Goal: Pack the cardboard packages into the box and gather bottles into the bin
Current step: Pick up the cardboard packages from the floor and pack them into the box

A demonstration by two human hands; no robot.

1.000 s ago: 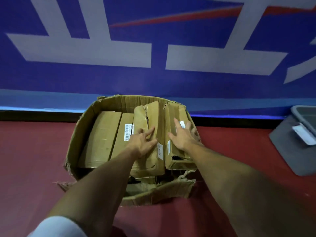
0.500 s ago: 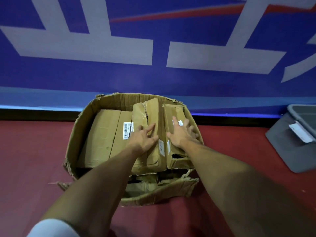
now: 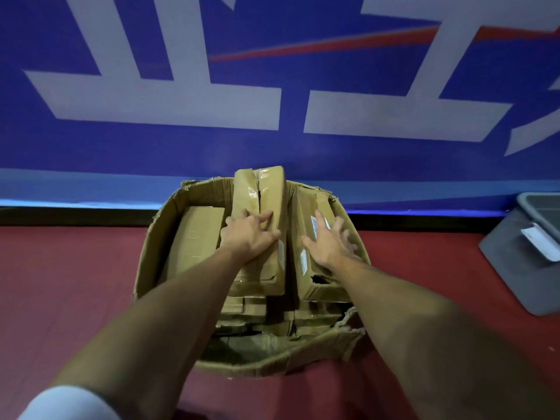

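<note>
Head view, left hand [image 3: 248,237] grips package [image 3: 269,192], long axis toward wall [image 3: 181,153]

1 cardboard box [image 3: 153,253], torn. Top layer, 3 clear: left package [image 3: 194,237], middle package [image 3: 269,189], right package [image 3: 309,204]. Lower package edges [image 3: 251,307] stacked underneath, at least 2, full count hidden by arms and the top layer. 2 hands: left hand [image 3: 248,237], right hand [image 3: 327,247]. 2 bare forearms. 1 white sleeve [image 3: 69,401], on the left arm. 1 grey bin [image 3: 539,204], cut off by the frame edge. 1 white tag [image 3: 538,241] on it. 1 grey flat panel [image 3: 515,274] under it.
</note>
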